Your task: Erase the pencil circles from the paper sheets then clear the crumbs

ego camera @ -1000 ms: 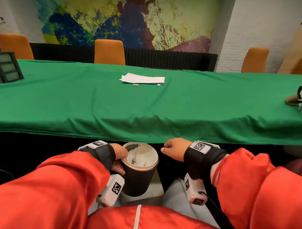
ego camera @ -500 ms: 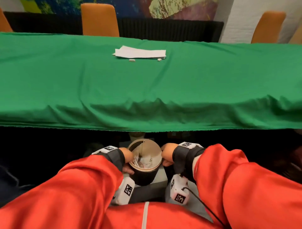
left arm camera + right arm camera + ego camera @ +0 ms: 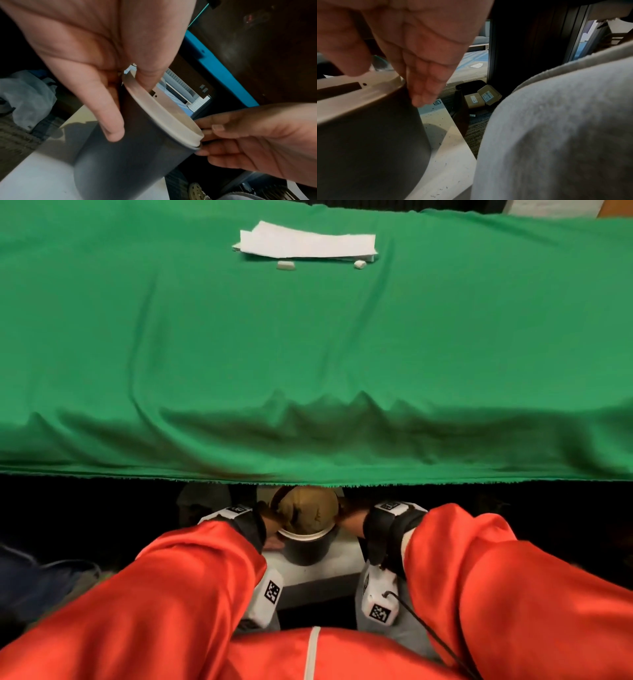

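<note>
Both hands below the counter [image 3: 308,354] edge, w/ wide bare green cloth above. Left hand [image 3: 96,56] grips dark cup [image 3: 120,155] at its white rim; right hand [image 3: 254,138] pinches opposite rim. Paper sheets [image 3: 305,244] (flat, white) lie at far side, two small eraser bits [image 3: 286,265] just beside.

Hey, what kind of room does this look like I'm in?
Probably a meeting or conference room: a long table under a green tablecloth, a stack of paper sheets on it, and carpeted floor with cardboard boxes underneath.
</note>
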Tool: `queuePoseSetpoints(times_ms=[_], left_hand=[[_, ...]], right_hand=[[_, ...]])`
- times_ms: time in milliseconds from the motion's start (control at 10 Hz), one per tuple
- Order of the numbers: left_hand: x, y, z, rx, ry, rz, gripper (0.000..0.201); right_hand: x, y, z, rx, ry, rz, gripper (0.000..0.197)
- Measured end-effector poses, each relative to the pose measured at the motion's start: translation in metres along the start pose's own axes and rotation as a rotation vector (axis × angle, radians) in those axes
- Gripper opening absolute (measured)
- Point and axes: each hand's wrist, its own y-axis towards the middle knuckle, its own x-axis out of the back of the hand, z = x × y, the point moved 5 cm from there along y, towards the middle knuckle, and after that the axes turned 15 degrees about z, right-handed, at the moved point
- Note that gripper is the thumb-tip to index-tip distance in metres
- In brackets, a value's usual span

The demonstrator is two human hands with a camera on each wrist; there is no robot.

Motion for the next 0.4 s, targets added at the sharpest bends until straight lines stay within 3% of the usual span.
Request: queuePoseSetpoints(times_ms=[100,200,400], left_hand=[[0.002,-0.027,-0.003,0.044,0.15,-0.039,0.038],[0.004,-0.062,-0.012,-0.012,0.37,-0.083,0.038],[-0.008,-0.132,-0.023,-0.166,0.6,-0.091,0.033]], right_hand=[[0.001,-0.018,0.013,0.024,-0.138,-0.024,0.038],[0.007,-0.038,0.023,0.096,-0.169,-0.176,0.038],[-0.017,-0.105,0.048,0.235,-0.37,-0.339,0.028]])
